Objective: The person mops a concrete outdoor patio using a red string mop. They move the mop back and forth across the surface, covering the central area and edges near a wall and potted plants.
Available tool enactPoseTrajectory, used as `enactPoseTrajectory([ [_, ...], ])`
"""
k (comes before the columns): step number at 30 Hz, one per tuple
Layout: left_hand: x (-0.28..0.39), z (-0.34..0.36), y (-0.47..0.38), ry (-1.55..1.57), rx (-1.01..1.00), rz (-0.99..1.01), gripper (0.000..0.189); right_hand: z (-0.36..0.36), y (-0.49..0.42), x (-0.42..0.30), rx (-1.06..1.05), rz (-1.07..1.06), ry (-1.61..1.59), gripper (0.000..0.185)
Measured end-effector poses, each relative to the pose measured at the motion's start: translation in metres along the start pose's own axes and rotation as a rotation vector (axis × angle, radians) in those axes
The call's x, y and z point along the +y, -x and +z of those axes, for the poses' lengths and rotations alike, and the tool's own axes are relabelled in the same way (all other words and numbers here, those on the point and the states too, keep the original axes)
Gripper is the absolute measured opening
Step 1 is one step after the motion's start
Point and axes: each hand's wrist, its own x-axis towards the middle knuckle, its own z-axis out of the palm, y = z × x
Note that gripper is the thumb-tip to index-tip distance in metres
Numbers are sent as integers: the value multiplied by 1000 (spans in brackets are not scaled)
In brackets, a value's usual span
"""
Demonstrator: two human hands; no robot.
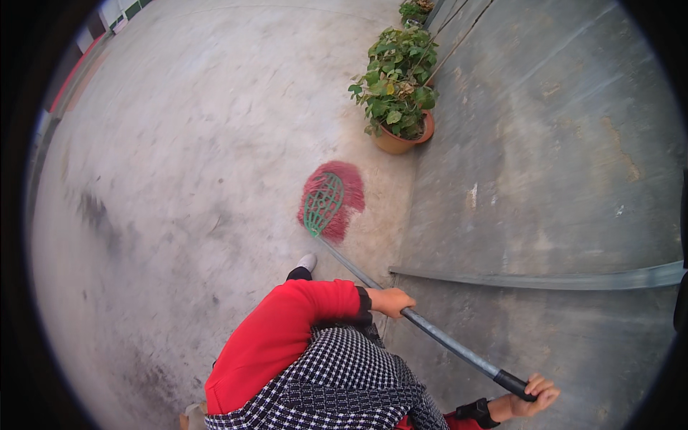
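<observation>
A long-handled broom (pixel 344 204) has red bristles fanned out below a green plastic lattice (pixel 322 201). Its bristle end is on the concrete floor ahead of my shoe (pixel 307 262). The grey metal pole (pixel 451 345) slants back to the lower right. My left hand (pixel 395 302) is wrapped around the pole about midway along the visible shaft. Farther back, my right hand (pixel 532 396) grips the black end sleeve (pixel 513 384) of the pole. My bristle end looks slightly blurred.
A potted leafy plant (pixel 400 91) in an orange-brown pot (pixel 400 141) stands against the grey wall (pixel 537 161) ahead on the right. A vertical grey pipe or strip (pixel 537 280) runs up that wall near the pole. Dark stains mark the concrete floor (pixel 177 161).
</observation>
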Motion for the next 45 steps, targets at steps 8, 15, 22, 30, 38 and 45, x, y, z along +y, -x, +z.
enactPoseTrajectory([
  [8, -125, -65, 112, -312, 187, -554, 7, 112, 53, 136, -64, 472, -352, 13],
  [15, -41, -109, 183, -413, 541, -616, 10, 149, 18, 114, -359, 382, -784, 14],
  [22, 28, -76, 202, -351, 628, -740, 18, 169, -32, 111, -786, 371, -1146, 14],
  [30, -14, -56, 192, -260, 467, -666, 23, 239, -42, 134, -893, 508, -1144, 12],
  [38, -70, -132, 130, -102, 409, -637, 13, 281, -96, 166, -636, 466, -907, 19],
  [45, -158, -278, 101, -211, 463, -448, 11, 362, -117, 179, -467, 340, -683, 22],
])
